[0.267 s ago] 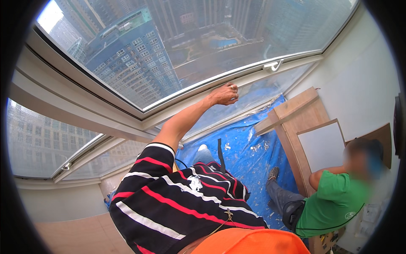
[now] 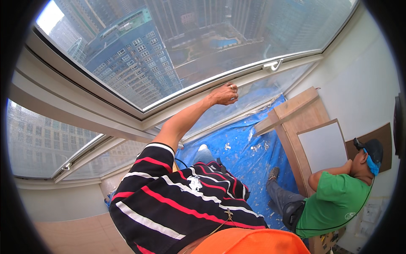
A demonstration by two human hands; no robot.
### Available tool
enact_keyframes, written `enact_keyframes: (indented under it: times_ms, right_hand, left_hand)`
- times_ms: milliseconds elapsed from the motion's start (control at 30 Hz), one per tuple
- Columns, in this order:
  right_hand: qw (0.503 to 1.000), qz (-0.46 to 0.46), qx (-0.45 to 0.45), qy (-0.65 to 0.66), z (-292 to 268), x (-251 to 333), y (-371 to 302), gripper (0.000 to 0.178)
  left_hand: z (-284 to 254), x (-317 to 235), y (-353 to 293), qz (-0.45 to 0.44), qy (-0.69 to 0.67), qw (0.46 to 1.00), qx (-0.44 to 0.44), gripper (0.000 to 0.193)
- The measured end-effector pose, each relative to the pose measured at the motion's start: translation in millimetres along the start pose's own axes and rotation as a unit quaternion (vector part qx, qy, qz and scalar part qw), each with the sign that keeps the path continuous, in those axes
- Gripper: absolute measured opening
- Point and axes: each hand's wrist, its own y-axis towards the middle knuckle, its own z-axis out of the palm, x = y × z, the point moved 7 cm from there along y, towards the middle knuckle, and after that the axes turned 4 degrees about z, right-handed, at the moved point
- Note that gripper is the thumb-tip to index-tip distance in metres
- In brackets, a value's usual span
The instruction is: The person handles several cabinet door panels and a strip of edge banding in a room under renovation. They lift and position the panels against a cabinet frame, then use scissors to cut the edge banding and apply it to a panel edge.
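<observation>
My left hand [image 2: 225, 94], with rings on its fingers, rests on the pale lower rail [image 2: 253, 76] of the large window. Its fingers are curled over the rail's inner edge, and no tool shows in it. The bare left forearm reaches up from a black sleeve with red and white stripes. Above the hand is the window glass [image 2: 203, 46], and farther right along the frame sits a white window handle [image 2: 275, 65]. Below the rail is a lower glass pane [image 2: 253, 93]. My right hand is out of view.
A blue tarp [image 2: 237, 148] with pale scraps covers the floor. Wooden boards [image 2: 296, 122] and a white panel [image 2: 323, 146] lean at the right. Beside them a co-worker in a green shirt [image 2: 334, 199] has an arm bent. An orange cap brim [image 2: 249, 243] fills the bottom edge.
A dark strap that stuck up in front of my striped shirt has dropped down. My left hand has stayed on the rail.
</observation>
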Motion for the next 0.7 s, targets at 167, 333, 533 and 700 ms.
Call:
enact_keyframes:
  times_ms: [167, 333, 533, 700]
  right_hand:
    - [0.993, -0.064, -0.094, -0.041, -24.4, 24.3, 0.0, 0.024]
    - [0.993, -0.066, -0.1, -0.019, -28.8, 27.6, 0.0, 0.023]
    - [0.968, -0.021, -0.206, 0.144, -39.2, 43.8, -55.8, 0.024]
    - [0.92, 0.032, -0.16, 0.355, 36.0, 97.5, -189.6, 0.024]
  left_hand:
    - [-0.6, 0.9, 0.3, -0.004, -0.014, 1.0, -0.015, 0.018]
    - [3.8, 3.0, 0.7, -0.001, -0.014, 1.0, -0.02, 0.019]
    - [7.3, 5.6, -0.4, -0.001, -0.031, 0.999, -0.031, 0.021]
    - [6.8, 5.5, 0.5, -0.013, -0.042, 0.999, -0.027, 0.02]
